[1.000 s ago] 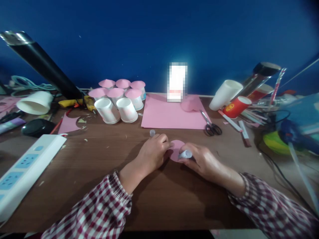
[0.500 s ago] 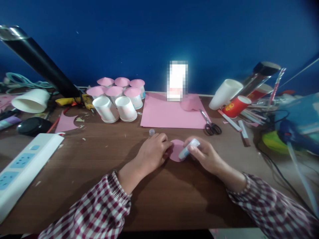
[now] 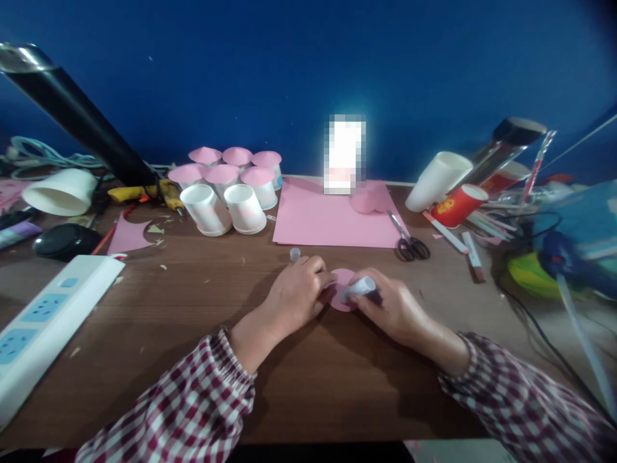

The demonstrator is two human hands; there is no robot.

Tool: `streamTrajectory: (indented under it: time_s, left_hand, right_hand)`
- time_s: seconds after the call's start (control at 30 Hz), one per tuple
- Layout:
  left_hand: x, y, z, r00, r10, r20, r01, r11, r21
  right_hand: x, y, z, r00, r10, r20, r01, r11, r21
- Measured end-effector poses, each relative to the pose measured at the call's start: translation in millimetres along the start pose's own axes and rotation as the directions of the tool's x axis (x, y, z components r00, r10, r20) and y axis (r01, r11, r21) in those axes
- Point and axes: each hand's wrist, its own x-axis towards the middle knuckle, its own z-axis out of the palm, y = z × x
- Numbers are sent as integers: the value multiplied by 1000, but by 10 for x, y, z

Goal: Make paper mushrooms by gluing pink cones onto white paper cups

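A pink paper disc [image 3: 343, 305] lies on the brown table between my two hands. My left hand [image 3: 303, 289] has its fingers closed on the disc's left edge. A white glue stick [image 3: 362, 287] is gripped in my right hand [image 3: 390, 302], tilted, its lower end against the disc. A small clear cap [image 3: 295, 254] sits just beyond my left hand. Farther back are pink paper sheets [image 3: 313, 215], with black-handled scissors [image 3: 412, 248] at their right corner.
White cups [image 3: 205, 209], several topped with pink paper cones [image 3: 237, 155], stand at the back left. A power strip [image 3: 43, 321] lies left. A bright phone-like screen [image 3: 344, 154] stands behind. Red cup [image 3: 463, 204], tubes, straws and a cable are at the right.
My right hand has moved slightly left over the disc, and the glue stick's upper end has shifted left and down. My left hand stays on the disc's edge.
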Motion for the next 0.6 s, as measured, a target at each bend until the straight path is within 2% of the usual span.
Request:
streamTrajectory:
  time_s: [0.4, 0.6]
  left_hand:
    - [7, 3, -11, 1000, -5, 18, 5, 1000, 5]
    - [12, 14, -21, 1000, -10, 12, 10, 1000, 17]
  right_hand:
    - [25, -116, -21, 993, -71, 91, 69, 997, 25]
    - [21, -87, -27, 996, -52, 74, 55, 998, -38]
